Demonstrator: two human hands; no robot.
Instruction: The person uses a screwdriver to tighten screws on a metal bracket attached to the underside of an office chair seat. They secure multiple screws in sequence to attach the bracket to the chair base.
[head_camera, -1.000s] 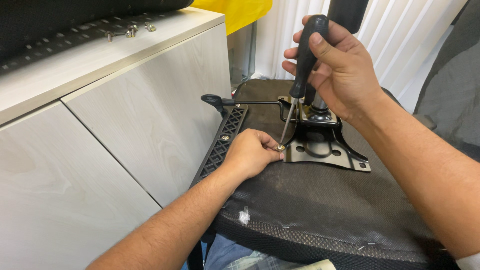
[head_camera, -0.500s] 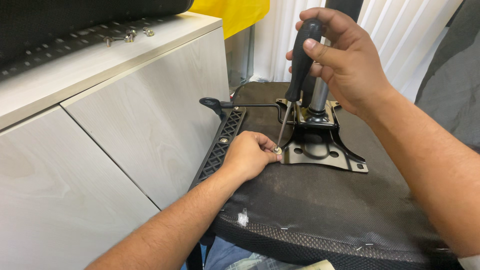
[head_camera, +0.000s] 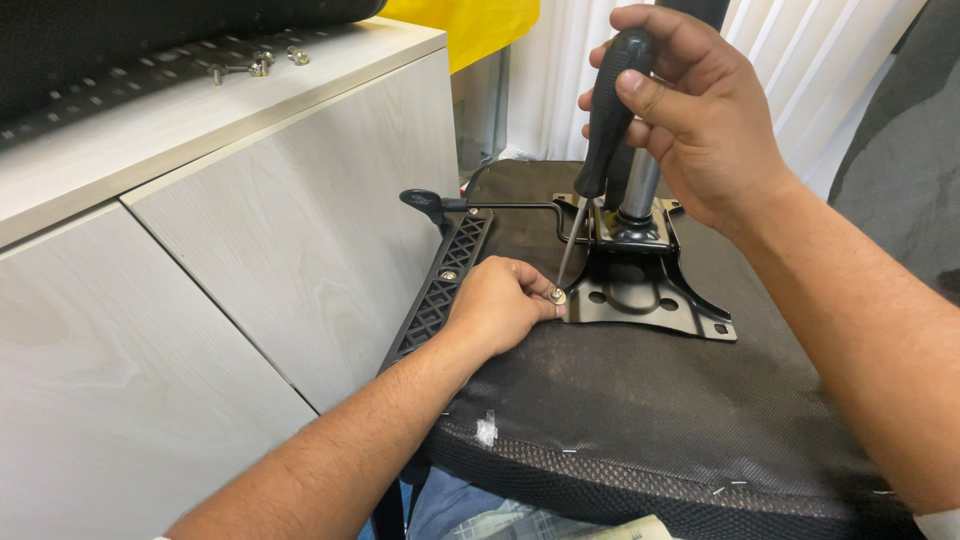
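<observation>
Nearest the camera, along the seat's front edge, a chair seat underside (head_camera: 640, 420) lies flat, black fabric up, staples showing along that edge. Left hand (head_camera: 500, 305) rests on the fabric near the seat's left edge, fingers curled, thumb and fingertips pinched on a small screw (head_camera: 556, 296) at the front-left corner of a black metal mounting plate (head_camera: 640, 295). Plate sits flat on the seat's middle, holes visible, one more at its right corner. Screwdriver (head_camera: 600, 140) tilts slightly, thin shaft tip down on the screw head. Right hand (head_camera: 700, 120) is closed around the black handle, thumb pressed on its side, above the plate. Gas cylinder post (head_camera: 638, 185) stands upright from the plate, just behind the screwdriver. Black plastic armrest bracket (head_camera: 440, 290) runs along the seat's left edge, a lever (head_camera: 430, 200) with a thin rod at its far end. Left of the seat, a pale wood-grain cabinet (head_camera: 250, 260), doors shut. On its top toward the far edge, loose bolts (head_camera: 255, 65) beside a black perforated panel (head_camera: 90, 85). Beyond, yellow cloth (head_camera: 480, 25) and white curtain (head_camera: 830, 60).
</observation>
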